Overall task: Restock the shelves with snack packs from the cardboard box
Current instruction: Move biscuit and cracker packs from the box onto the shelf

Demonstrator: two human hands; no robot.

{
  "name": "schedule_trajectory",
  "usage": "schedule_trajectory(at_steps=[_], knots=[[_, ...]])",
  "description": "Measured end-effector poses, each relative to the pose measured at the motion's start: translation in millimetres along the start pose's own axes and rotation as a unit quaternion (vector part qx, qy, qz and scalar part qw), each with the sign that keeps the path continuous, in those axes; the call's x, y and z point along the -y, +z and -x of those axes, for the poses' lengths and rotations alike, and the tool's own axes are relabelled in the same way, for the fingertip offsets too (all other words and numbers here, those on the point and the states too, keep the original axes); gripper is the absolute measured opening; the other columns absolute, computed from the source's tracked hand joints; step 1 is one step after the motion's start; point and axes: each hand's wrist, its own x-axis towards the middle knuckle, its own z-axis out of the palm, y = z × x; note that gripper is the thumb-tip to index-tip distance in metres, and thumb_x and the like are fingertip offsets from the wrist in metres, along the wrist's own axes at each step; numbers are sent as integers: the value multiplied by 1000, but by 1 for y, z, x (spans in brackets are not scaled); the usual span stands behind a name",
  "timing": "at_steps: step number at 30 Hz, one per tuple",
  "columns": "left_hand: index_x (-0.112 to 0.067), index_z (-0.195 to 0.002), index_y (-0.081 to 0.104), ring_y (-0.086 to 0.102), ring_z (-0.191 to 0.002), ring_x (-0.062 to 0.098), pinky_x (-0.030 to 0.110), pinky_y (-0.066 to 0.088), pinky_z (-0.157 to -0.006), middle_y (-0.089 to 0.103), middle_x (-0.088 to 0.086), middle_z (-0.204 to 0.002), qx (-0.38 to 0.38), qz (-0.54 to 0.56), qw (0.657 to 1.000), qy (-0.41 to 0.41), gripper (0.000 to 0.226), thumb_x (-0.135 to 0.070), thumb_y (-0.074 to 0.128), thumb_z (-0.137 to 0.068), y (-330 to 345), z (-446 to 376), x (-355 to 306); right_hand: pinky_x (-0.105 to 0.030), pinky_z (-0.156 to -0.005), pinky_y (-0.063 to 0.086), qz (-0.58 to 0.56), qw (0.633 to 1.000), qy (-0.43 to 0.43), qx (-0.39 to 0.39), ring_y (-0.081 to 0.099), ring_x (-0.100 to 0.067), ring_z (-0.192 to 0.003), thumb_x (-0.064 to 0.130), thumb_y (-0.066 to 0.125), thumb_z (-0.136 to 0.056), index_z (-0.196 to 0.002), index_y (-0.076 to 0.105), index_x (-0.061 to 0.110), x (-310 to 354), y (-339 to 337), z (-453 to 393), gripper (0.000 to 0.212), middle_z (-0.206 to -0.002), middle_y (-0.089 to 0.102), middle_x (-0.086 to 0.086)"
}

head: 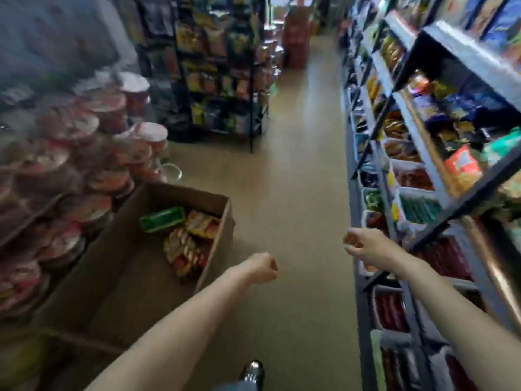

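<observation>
A large open cardboard box (135, 266) stands on the floor at the left. In its far right corner lie several red-and-yellow snack packs (191, 241) and one green pack (162, 219). My left hand (262, 268) hovers just right of the box's near corner, fingers curled, holding nothing. My right hand (359, 245) hangs in front of the lower shelves (417, 235) on the right, fingers curled, nothing visible in it. The picture is blurred by motion.
Stacked instant noodle bowls (84, 153) line the left side behind the box. A black wire rack of snack bags (222, 80) stands further down the aisle. The tan floor aisle (304, 170) runs between them. My shoe tip (252, 371) shows at the bottom.
</observation>
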Motion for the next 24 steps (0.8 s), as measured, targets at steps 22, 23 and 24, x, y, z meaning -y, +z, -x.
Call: schedule_trajectory(at_steps=[22,23,24], knots=[[-8,-137,40,48,-124,26,34,42,-100,47,11,-137,20,119,958,-259,46,-25,48,-95,-39,21,338,-36,-98,44,-119,977,21,176,44,-32,-126,28,60,-89,-144,22,5,319,230,-227,71,-142,38,-17],[-7,-134,44,51,-121,27,34,44,-100,50,12,-134,18,144,953,-265,43,-23,49,-95,-44,17,349,-39,-102,41,-128,973,55,181,39,-34,-131,31,62,-88,-147,12,5,322,240,-235,82,-146,31,-18],[-6,-129,48,53,-118,28,35,45,-99,53,13,-130,9,167,949,-268,39,-21,50,-94,-48,13,360,-42,-106,39,-120,973,79,181,35,-36,-133,34,64,-86,-148,5,5,324,250,-242,90,-148,28,-19]])
